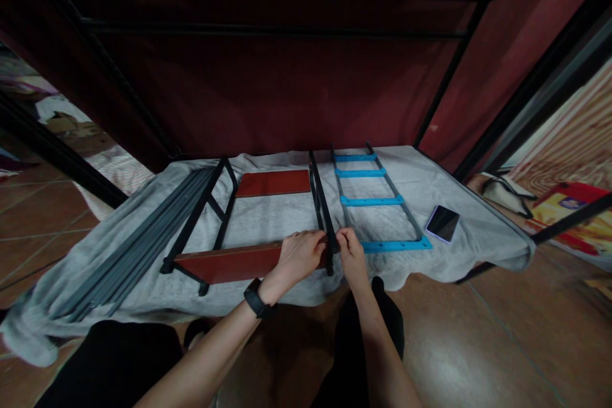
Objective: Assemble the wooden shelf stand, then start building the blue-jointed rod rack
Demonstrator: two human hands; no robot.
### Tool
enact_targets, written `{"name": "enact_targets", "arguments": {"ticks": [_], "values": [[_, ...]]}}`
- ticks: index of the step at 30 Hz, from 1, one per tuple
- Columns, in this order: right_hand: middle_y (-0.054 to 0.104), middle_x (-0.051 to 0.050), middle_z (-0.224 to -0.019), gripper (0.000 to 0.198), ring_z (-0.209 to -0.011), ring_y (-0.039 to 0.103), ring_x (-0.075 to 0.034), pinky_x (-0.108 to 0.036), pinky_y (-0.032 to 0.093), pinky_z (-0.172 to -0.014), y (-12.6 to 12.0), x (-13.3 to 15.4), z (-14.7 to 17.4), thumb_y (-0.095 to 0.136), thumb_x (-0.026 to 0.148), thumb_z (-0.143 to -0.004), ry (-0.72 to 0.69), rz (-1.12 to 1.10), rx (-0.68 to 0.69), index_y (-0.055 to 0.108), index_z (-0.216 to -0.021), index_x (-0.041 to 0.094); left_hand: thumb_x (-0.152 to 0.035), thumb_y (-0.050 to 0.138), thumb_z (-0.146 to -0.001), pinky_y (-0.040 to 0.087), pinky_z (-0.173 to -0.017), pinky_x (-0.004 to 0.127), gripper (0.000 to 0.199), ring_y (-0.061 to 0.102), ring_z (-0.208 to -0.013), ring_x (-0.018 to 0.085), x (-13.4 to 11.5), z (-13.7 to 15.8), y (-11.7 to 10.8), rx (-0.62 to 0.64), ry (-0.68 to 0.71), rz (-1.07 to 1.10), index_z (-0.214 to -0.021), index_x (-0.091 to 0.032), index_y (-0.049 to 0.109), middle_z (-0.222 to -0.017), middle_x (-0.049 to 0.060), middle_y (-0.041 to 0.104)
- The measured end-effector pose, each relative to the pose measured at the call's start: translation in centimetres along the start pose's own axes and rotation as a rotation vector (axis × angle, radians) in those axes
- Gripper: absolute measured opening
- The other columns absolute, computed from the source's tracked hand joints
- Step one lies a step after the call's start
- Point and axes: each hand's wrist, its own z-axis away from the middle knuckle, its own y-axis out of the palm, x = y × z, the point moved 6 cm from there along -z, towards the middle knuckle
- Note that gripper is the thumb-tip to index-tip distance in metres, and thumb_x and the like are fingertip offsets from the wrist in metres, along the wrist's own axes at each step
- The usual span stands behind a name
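A black metal frame (194, 220) lies across the grey cloth, with a reddish-brown board (224, 266) along its near side and a second such board (273, 183) at the far side. My left hand (302, 251) is closed over the near board's right end, where it meets the frame's right-hand side; a dark watch is on that wrist. Just across the black bar, my right hand (352, 254) is closed in a pinch against the bar's outer face. Whatever lies between those fingertips is hidden.
Grey tubes (143, 248) lie bundled at the left. To the right is a rack of grey tubes with blue crosspieces (373, 201), then a phone (444, 224). Black metal posts (447, 76) surround the cloth-covered surface (478, 229), and a red box (574, 217) stands beyond.
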Motion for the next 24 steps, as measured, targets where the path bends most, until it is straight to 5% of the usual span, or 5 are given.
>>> {"name": "enact_targets", "arguments": {"ticks": [4,9,13,17,24], "values": [[0.046,0.004,-0.064,0.036,-0.062,0.046,-0.015,-0.028,0.036,-0.06,0.0,-0.5,0.3,0.043,0.051,-0.097,0.071,0.023,-0.047,0.05,-0.075,0.023,-0.027,0.047,-0.096,0.049,-0.088,0.037,0.028,0.069,-0.105,0.025,0.1,0.0,0.1,-0.004,-0.006,0.003,-0.117,-0.026,0.065,-0.112,0.004,0.074],[0.055,0.001,-0.079,0.03,-0.074,0.053,-0.016,-0.028,0.043,-0.068,0.1,0.0,0.0,0.047,0.052,-0.095,0.009,-0.087,-0.001,0.055,-0.092,0.024,-0.028,0.047,-0.096,0.049,-0.087,0.036,0.027,0.069,-0.105,0.025,0.1,0.1,0.0,-0.001,-0.013,-0.003,-0.115,-0.026,0.066,-0.111,0.004,0.075],[0.049,0.003,-0.068,0.037,-0.066,0.048,-0.015,-0.028,0.038,-0.065,0.2,0.1,0.0,0.042,0.053,-0.097,0.004,0.102,-0.044,0.05,-0.076,0.024,-0.028,0.047,-0.096,0.049,-0.087,0.036,0.025,0.069,-0.104,0.025,0.1,0.1,0.1,0.003,-0.012,-0.005,-0.114,-0.026,0.066,-0.11,0.004,0.075],[0.049,0.003,-0.066,0.039,-0.064,0.048,-0.016,-0.028,0.038,-0.062,0.1,-0.4,0.3,0.039,0.055,-0.098,0.079,0.007,-0.052,0.052,-0.08,0.023,-0.028,0.048,-0.096,0.049,-0.088,0.036,0.027,0.068,-0.105,0.024,0.2,0.0,0.0,-0.001,-0.021,-0.001,-0.117,-0.027,0.065,-0.113,0.004,0.074],[0.052,0.002,-0.076,0.027,-0.073,0.051,-0.017,-0.029,0.038,-0.07,0.1,0.7,-0.1,0.041,0.044,-0.098,-0.043,0.088,-0.032,0.051,-0.084,0.024,-0.028,0.046,-0.096,0.049,-0.088,0.036,0.028,0.069,-0.104,0.024,0.1,-0.1,0.0,0.027,-0.028,-0.023,-0.118,-0.027,0.065,-0.111,0.005,0.074]]}}
